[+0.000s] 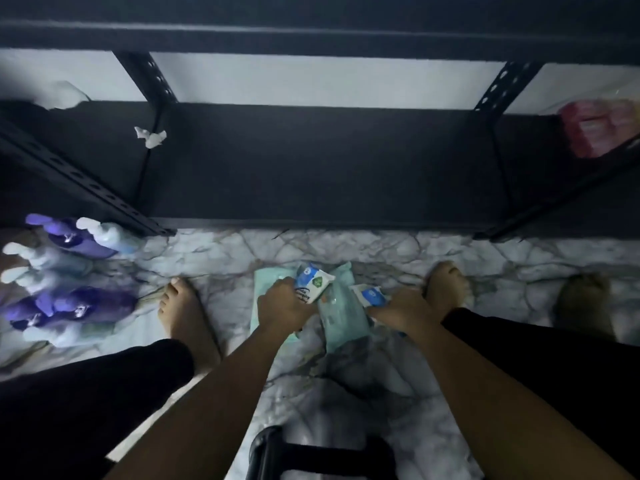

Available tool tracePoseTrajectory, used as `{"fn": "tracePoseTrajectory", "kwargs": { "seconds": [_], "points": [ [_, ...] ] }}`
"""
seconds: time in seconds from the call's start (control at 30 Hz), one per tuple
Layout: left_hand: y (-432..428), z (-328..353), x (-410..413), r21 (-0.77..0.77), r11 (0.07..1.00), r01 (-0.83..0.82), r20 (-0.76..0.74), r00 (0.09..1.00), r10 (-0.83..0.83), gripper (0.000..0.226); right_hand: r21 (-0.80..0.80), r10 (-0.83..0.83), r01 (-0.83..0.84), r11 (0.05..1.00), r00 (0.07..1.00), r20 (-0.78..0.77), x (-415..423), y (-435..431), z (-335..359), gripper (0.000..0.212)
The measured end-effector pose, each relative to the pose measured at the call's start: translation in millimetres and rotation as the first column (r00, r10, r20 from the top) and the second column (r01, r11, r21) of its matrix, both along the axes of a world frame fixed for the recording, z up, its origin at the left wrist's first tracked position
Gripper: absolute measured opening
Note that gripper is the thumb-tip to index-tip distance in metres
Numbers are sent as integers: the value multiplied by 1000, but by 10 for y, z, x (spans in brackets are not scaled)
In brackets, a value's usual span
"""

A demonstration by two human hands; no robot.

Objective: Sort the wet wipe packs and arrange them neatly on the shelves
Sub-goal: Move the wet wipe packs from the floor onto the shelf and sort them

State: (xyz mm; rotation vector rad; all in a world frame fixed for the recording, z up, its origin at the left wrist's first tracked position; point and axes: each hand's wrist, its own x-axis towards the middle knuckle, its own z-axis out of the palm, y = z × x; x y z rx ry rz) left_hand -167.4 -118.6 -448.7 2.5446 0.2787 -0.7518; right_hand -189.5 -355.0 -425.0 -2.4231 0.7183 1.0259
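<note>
On the marble floor [214, 258], the left hand [284, 303] curled its fingers round a blue-and-white wipe pack [313, 284] while the right hand [398, 310] gripped a second blue-and-white pack [372, 294] above pale green packs [343, 317].

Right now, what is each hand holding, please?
Left hand: fingers curled round a blue and white wipe pack.
Right hand: grips a second blue and white pack.

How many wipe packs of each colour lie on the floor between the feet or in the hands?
Green packs: 2, on the floor
Blue-white packs: 2, one in the left hand, one in the right hand
Total: 4
</note>
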Motion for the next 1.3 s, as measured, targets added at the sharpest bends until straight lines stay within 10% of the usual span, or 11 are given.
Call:
{"fn": "tracePoseTrajectory", "kwargs": {
  "seconds": [0.33, 0.53, 0.87, 1.0, 1.3],
  "points": [
    [92, -665, 600, 212, 966, 149, 268, 942, -204, 65, -195, 134, -90, 977, 965, 226, 587, 82, -634, 52],
    [-30, -640, 737, 222, 962, 158, 292, 931, -221, 65, -203, 184, -153, 967, 972, 143, 632, 93, -684, 88],
    [-142, 121, 540, 81, 973, 214, 275, 934, -228, 48, -62, 106, -93, 994, 952, 286, 545, 100, 113, 51],
    [-283, 953, 561, -52, 980, 194, 428, 890, -154, 20, 37, -7, -15, 999, 849, 529, 597, 115, 740, 34],
    [-664, 2637, 386, -129, 913, 388, 815, 566, -125, 33, 41, -28, -21, 999, 442, 897, 466, -78, 2693, 34]
  ]
}}
